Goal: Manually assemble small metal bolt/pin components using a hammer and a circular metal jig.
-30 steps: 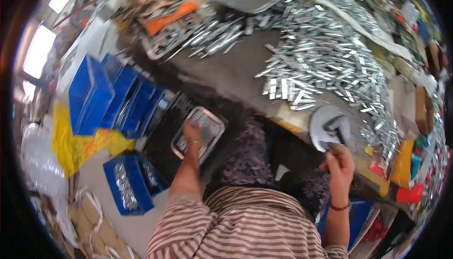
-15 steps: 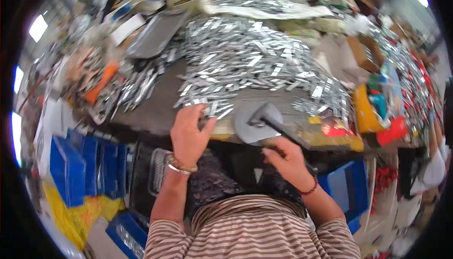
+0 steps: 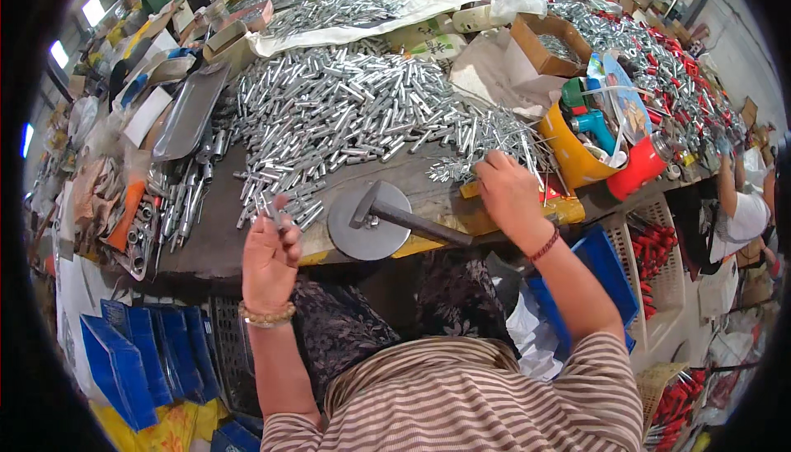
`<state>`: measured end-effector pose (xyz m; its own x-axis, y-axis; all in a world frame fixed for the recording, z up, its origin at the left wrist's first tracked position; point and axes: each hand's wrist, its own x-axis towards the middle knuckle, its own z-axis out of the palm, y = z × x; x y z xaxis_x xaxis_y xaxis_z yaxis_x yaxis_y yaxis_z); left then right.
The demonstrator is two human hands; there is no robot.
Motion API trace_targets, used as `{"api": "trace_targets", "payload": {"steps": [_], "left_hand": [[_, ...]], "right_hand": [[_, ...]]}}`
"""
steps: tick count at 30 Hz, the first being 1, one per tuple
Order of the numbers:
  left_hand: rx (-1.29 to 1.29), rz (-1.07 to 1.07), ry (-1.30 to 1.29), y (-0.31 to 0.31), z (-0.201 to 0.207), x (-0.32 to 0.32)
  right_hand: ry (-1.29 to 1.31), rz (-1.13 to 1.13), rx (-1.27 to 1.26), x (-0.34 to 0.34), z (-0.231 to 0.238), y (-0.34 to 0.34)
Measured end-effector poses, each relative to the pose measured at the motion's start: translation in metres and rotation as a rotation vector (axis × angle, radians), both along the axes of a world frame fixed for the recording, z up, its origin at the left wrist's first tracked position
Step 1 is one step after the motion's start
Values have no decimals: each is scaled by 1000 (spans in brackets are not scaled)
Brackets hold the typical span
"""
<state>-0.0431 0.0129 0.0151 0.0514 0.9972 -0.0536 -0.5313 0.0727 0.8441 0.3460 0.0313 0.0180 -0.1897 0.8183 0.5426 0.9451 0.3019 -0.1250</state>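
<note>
My left hand [image 3: 270, 262] is raised palm up at the table's front edge, its fingers curled around what looks like a slim silver metal tube [image 3: 264, 205]. Just beyond it spreads a big heap of silver metal tubes [image 3: 346, 114]. My right hand [image 3: 512, 192] reaches over a smaller pile of thin metal pins [image 3: 451, 170], its fingers drawn together and pointing down-left. Whatever they pinch is hidden. Between my hands a hammer [image 3: 420, 223] lies with its head on a round grey metal disc [image 3: 371, 244], its handle pointing right.
Left of the heap are a grey metal tray [image 3: 191, 114] and several wrenches. To the right stand a yellow container [image 3: 577, 151] with a teal power tool, a red container [image 3: 638, 168] and a cardboard box [image 3: 548, 44]. Blue bins [image 3: 152, 353] sit below at left. Other people work at the far side and right.
The view has swung right. My right hand has left the hammer's side and moved out to the pin pile. My left hand has lifted from the tubes and turned palm up.
</note>
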Motion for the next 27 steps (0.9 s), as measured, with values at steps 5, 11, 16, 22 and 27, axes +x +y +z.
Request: {"api": "trace_targets", "payload": {"steps": [5, 11, 16, 22, 27], "left_hand": [[-170, -95, 173, -16, 20, 31], [157, -31, 749, -25, -4, 58], [535, 78, 1279, -20, -1, 62], [493, 69, 1331, -20, 1, 52], [507, 36, 1279, -19, -3, 47]], "right_hand": [[-273, 76, -20, 12, 0, 15], [63, 300, -21, -51, 22, -18], [209, 414, -105, -97, 4, -38], [202, 395, -110, -112, 0, -36], [213, 408, -116, -115, -1, -34]]}}
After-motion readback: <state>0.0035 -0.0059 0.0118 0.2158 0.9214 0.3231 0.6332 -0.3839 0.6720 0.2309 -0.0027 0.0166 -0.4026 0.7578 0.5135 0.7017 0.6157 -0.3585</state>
